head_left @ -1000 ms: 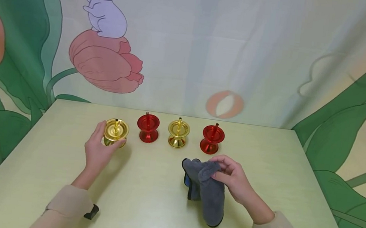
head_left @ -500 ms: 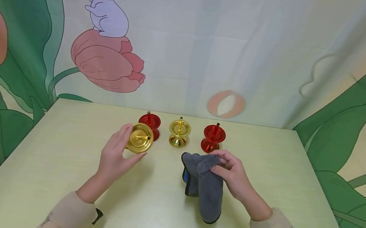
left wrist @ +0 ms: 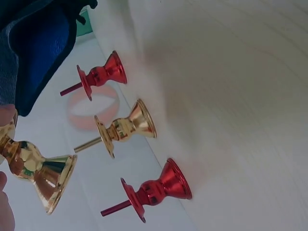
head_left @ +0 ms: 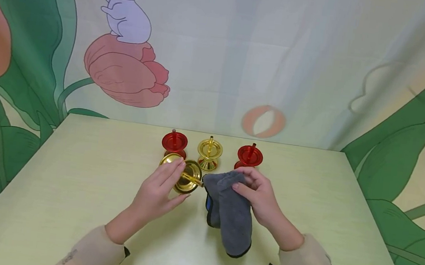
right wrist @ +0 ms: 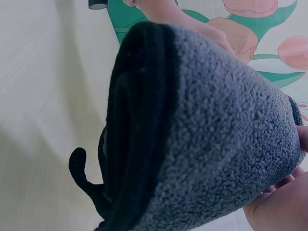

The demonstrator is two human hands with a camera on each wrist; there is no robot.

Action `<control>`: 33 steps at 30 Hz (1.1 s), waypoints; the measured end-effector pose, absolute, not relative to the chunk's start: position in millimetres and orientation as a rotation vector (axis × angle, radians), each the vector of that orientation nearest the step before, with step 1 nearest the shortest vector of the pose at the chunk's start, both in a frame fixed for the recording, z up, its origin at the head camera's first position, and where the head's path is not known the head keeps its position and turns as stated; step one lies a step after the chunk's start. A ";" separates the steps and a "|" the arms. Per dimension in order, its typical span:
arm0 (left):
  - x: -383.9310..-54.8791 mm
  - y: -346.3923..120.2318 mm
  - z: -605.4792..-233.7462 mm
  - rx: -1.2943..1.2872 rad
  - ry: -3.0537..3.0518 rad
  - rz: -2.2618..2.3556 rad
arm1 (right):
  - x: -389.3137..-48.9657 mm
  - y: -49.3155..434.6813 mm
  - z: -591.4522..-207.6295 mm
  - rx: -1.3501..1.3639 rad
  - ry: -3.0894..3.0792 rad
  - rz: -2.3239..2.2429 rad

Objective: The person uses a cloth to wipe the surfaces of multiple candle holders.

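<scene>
My left hand (head_left: 152, 193) grips a gold candle holder (head_left: 195, 170) off the table, tipped so its spike points right, right at the edge of the cloth. In the left wrist view the flared base (left wrist: 53, 180) of this holder shows, with the fingertips at the left border. My right hand (head_left: 261, 199) pinches a folded grey cloth (head_left: 232, 218) by its top, between thumb and fingers. The cloth hangs down, fuzzy, with black edging and a hanging loop (right wrist: 79, 168); a blue side (left wrist: 43, 43) shows in the left wrist view.
Behind the hands, along the back of the pale table (head_left: 71, 195), stand a red candle holder (head_left: 175, 140), a second gold one (head_left: 210, 149) and another red one (head_left: 250, 155), all upright. A curtain (head_left: 206, 53) printed with flowers hangs behind the table edge.
My left hand has lifted the gold candle holder from the table's left side, carried it right and tipped it toward the cloth. The right hand has moved slightly left with the cloth.
</scene>
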State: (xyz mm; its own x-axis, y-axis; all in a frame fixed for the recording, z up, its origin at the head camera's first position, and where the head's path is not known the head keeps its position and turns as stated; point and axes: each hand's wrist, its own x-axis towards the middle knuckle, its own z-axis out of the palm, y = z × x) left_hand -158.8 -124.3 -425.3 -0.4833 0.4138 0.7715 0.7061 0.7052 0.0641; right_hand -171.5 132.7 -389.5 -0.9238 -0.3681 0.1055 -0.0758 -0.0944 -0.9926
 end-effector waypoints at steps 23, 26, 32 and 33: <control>-160.1 -95.4 -428.6 -0.875 -2.274 -0.310 | -169.7 112.9 -398.9 -0.420 2.278 -1.849; -158.5 -93.4 -427.9 -0.861 -2.287 -0.290 | -166.8 110.3 -401.2 -0.470 2.375 -1.756; -152.8 -88.2 -423.3 -0.853 -2.272 -0.271 | -162.6 109.2 -404.5 -0.493 2.465 -1.785; -152.1 -87.5 -422.4 -0.857 -2.262 -0.280 | -162.4 109.9 -404.8 -0.495 2.469 -1.813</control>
State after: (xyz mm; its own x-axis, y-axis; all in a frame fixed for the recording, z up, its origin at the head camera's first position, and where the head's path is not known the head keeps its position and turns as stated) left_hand -152.1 -87.5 -422.4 -0.5423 0.5007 0.6747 0.6501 0.7587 -0.0405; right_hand -162.4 109.9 -404.8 -0.9483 -0.2764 0.1558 -0.2314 0.2664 -0.9357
